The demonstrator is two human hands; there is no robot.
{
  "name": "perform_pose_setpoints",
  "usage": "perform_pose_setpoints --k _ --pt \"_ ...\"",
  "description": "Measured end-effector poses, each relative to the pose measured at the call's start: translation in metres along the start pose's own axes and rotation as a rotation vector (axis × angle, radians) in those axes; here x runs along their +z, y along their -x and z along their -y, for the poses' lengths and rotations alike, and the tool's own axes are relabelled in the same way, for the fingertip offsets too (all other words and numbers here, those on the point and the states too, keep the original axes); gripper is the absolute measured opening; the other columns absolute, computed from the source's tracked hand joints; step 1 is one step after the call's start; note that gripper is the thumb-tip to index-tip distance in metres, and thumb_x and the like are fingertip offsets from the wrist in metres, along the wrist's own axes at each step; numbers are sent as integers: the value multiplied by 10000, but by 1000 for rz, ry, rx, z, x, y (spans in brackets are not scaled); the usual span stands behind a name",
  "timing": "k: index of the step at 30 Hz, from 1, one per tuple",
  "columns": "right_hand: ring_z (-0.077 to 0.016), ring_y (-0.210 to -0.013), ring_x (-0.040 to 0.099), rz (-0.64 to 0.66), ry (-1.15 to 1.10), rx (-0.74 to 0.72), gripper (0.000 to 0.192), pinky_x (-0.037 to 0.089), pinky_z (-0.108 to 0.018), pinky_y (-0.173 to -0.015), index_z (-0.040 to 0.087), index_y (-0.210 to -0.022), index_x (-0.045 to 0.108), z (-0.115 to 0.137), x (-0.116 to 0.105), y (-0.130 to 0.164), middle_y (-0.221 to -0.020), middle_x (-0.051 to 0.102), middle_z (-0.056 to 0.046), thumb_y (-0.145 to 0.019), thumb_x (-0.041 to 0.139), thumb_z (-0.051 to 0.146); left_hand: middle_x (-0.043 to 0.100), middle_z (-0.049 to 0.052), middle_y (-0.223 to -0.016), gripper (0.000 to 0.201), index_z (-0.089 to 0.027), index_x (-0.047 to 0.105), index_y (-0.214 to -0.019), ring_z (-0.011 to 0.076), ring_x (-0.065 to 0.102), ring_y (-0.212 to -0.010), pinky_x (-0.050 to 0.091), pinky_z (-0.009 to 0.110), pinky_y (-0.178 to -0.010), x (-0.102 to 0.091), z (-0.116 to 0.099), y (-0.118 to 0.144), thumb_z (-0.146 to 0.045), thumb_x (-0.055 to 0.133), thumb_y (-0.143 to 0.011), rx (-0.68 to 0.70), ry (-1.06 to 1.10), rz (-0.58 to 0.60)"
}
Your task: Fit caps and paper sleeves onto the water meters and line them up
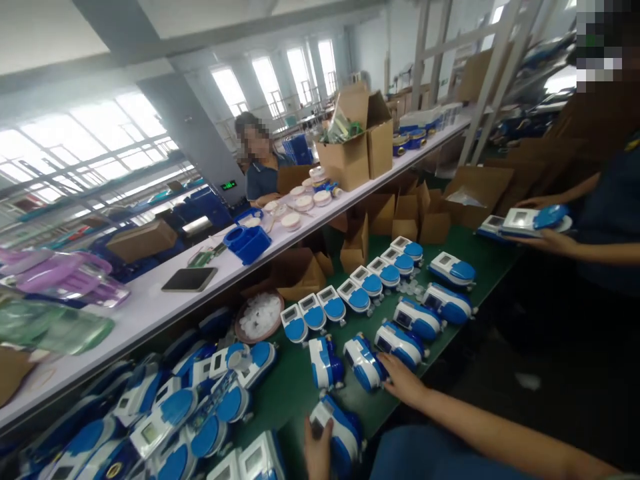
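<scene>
Green-topped counter, crowded with blue-and-white meters. Our left hand sits at the near edge, fingers laid over the white face of the nearest meter; it looks like a loose grasp, though whether the fingers close round the body we cannot tell. Our right hand reaches forward, fingertips flat and spread, touching a second meter just beyond; released, not clenched.

Handling, as we judge it: each meter is a hard plastic shell, white display block at one end, rounded blue cap at the other. Stiff, no give. Probably some heft inside, so not a fingertip lift. The glossy blue dome looks slippery; the squarer white end and the flat sides between the two offer better purchase. The small display window looks like the fragile part, so we would keep thumbs off it.

Around them: a diagonal row of meters lying face up, a heap of more to the left, a round tray of white discs. A co-worker's hands at far right hold another meter. Long white shelf behind carries cardboard boxes.
</scene>
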State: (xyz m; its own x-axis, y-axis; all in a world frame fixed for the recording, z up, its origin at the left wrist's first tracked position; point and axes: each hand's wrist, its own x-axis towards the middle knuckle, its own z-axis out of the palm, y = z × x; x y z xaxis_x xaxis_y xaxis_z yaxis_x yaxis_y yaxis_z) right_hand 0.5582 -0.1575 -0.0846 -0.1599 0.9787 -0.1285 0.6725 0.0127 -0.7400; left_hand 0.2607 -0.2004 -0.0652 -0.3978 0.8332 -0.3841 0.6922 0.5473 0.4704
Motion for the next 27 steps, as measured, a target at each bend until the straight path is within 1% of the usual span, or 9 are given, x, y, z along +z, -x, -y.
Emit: perform_pose_setpoints --k 3,6,9,13,16,19,21,24,27 --pt "-330 -1297 289 51 82 63 846 222 -448 -1074 105 -1400 291 10 10 -19 -1431 316 -171 -656 629 323 654 131 -1059 724 -150 310 -1373 262 552 -1129 458 324 -902 -9 0 -9 -507 479 -766 -46 -216 -2" --pt "-371 -1308 236 41 157 156 943 141 -489 -1080 88 -1421 224 21 26 -31 -1437 293 -193 -635 658 375 628 166 -1047 762 -164 291 -1383 305 558 -1102 440 372 -888 -23 -2 -18 -549 478 -752 -61 -414 -53" --pt "-396 -1323 182 9 192 194 982 70 -524 -1075 113 -1427 197 30 45 -34 -1441 289 -184 -627 662 444 590 191 -1095 745 -196 291 -1383 324 607 -990 440 405 -848 -35 -4 -22 -560 458 -755 -124 -477 -106" --pt "-404 -1333 160 -63 216 287 950 98 -552 -1051 160 -1415 217 34 68 -38 -1446 278 -171 -635 627 513 574 210 -1091 722 -182 339 -1365 357 598 -969 443 429 -811 -40 -6 -23 -557 450 -758 -178 -488 -129" --pt "-400 -1328 184 -102 201 394 899 151 -569 -1024 178 -1406 237 38 81 -49 -1431 298 -175 -659 573 549 535 226 -1156 703 -181 346 -1365 367 562 -1028 450 454 -794 -36 -3 -23 -536 455 -767 -119 -506 -152" --pt "-400 -1312 219 -187 191 472 868 176 -577 -1004 171 -1405 235 44 91 -58 -1406 322 -193 -681 547 535 406 248 -1324 687 -180 323 -1377 381 497 -1128 459 475 -788 -31 12 -25 -522 426 -791 -37 -517 -179" --pt "-400 -1308 223 -263 199 503 830 174 -585 -997 172 -1408 227 50 95 -61 -1391 332 -199 -700 553 457 321 258 -1391 709 -156 284 -1393 389 457 -1179 456 484 -814 -30 24 -29 -513 424 -797 12 -504 -170" --pt "-385 -1305 231 -324 172 528 756 210 -579 -983 184 -1406 242 59 90 -60 -1349 377 -187 -725 543 313 237 276 -1432 771 -110 243 -1405 384 450 -1201 435 459 -890 -35 32 -32 -497 475 -779 117 -447 -85" --pt "-359 -1276 290 -315 60 489 705 278 -520 -978 191 -1376 321 68 73 -51 -1305 433 -161 -720 568 264 176 297 -1448 801 -60 259 -1391 382 429 -1225 408 420 -939 -46 22 -25 -500 503 -768 232 -382 12"
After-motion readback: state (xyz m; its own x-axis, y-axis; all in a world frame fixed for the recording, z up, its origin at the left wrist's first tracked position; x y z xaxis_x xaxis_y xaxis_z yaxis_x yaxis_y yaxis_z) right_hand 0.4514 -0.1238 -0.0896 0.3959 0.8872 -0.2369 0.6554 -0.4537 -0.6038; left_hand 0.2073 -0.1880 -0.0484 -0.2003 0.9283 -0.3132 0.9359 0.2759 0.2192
